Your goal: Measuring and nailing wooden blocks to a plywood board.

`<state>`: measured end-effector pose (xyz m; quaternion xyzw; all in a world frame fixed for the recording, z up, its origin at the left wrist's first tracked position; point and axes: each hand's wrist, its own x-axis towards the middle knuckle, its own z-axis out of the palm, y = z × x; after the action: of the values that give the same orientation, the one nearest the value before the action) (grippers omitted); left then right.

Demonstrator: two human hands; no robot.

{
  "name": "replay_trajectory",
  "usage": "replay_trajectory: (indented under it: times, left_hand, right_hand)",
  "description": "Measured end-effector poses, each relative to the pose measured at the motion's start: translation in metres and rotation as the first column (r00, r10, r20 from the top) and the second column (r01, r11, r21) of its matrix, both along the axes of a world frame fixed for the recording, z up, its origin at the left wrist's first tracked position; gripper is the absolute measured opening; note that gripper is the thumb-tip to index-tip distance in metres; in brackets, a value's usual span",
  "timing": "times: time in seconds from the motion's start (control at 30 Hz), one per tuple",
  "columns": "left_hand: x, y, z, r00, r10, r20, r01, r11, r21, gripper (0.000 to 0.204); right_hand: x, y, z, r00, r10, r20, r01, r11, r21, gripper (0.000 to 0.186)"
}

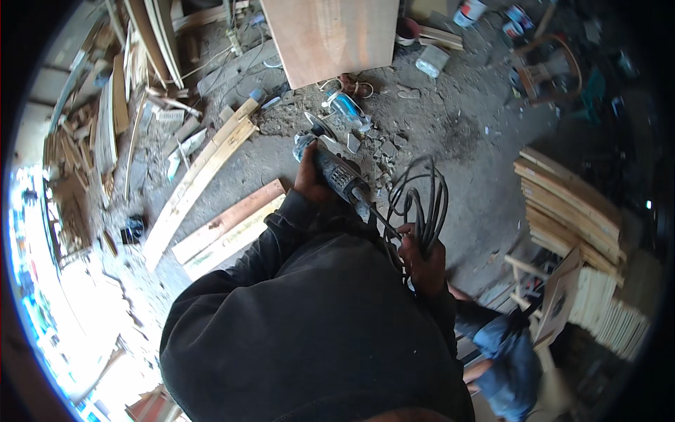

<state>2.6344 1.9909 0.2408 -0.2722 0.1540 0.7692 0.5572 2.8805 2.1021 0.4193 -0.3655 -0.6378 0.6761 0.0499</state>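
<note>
Two bare hands are closed on things: the left hand (308,177) grips the grinder (340,174) near its head, and the right hand (423,266) clutches loops of cord (443,200), black, smooth and bunched into long ovals. The grinder slants in front of the chest, its body rounded and slotted, with a thin round disc (320,128) at the far end. Dark, softly creased cloth covers the sleeves (264,246). Just beyond the disc, a blue power tool (344,105) lies on the gritty grey floor (485,200), with jagged rubble (387,149) near it. Farther out stands a broad, flat panel (330,39) of reddish-brown wood with a streaked face. To the left lie a reddish plank (228,221) and long pale strips (204,176), bent by the lens. To the right, rough-edged boards (566,204) form a layered stack; below them a person in faded denim (506,366) is partly in view.
</note>
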Motion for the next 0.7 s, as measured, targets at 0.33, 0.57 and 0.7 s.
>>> replay_trajectory:
  times: [0.33, 0.57, 0.7]
  left_hand:
    - [-0.046, 0.137, -0.053, 0.941, -0.276, 0.198, 0.267, 0.961, 0.072, 0.051]
    - [-0.145, 0.095, -0.225, 0.140, -0.767, -0.626, -0.578, 0.450, -0.681, 0.033]
    - [-0.148, 0.009, -0.241, 0.924, 0.129, -0.361, -0.357, 0.633, -0.687, 0.047]
  right_hand:
    - [-0.116, 0.186, 0.045, 0.959, 0.252, -0.131, -0.196, 0.921, 0.336, 0.014]
    - [-0.213, 0.305, 0.002, 0.990, 0.142, -0.024, -0.129, 0.946, 0.297, 0.019]
    - [-0.236, 0.380, -0.086, 0.958, 0.243, 0.152, -0.282, 0.894, 0.348, 0.021]
